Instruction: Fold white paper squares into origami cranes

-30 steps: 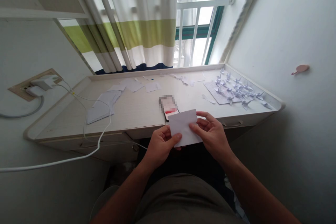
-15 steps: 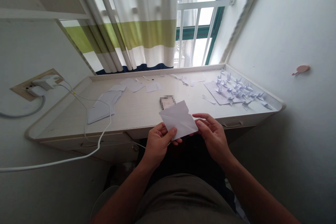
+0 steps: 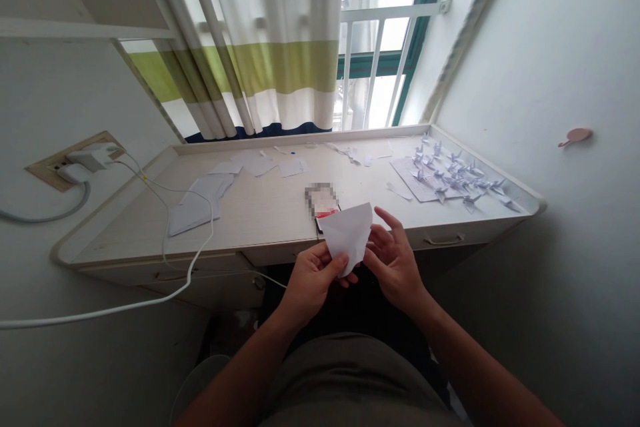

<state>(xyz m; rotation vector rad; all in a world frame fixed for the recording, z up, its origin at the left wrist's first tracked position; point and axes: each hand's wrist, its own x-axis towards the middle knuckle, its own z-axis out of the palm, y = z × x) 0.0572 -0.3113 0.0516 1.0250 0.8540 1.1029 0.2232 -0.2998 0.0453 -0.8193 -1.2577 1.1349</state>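
My left hand (image 3: 315, 279) grips a piece of white paper (image 3: 349, 235) by its lower part, thumb in front and fingers behind. The paper has a slanted outline, narrower at the bottom, and faint creases. My right hand (image 3: 394, 265) is at the paper's right edge, index finger raised and fingers apart; its thumb lies close to the lower right edge, and whether it touches is unclear. Just beyond the paper, a phone-like object (image 3: 327, 215) with a pixelated face lies on the desk (image 3: 260, 213). Many folded paper cranes (image 3: 453, 173) stand at the desk's right end.
A stack of white paper sheets (image 3: 193, 203) lies at the left, with paper scraps (image 3: 353, 155) along the back. A white cable (image 3: 200, 247) hangs from a wall plug (image 3: 95, 157) across the desk's left front. The drawer handle (image 3: 444, 239) projects below the right front edge.
The paper has turned in my left hand and now shows a narrower, more upright outline. My right hand has shifted slightly left with its index finger lifted. More of the phone-like object shows.
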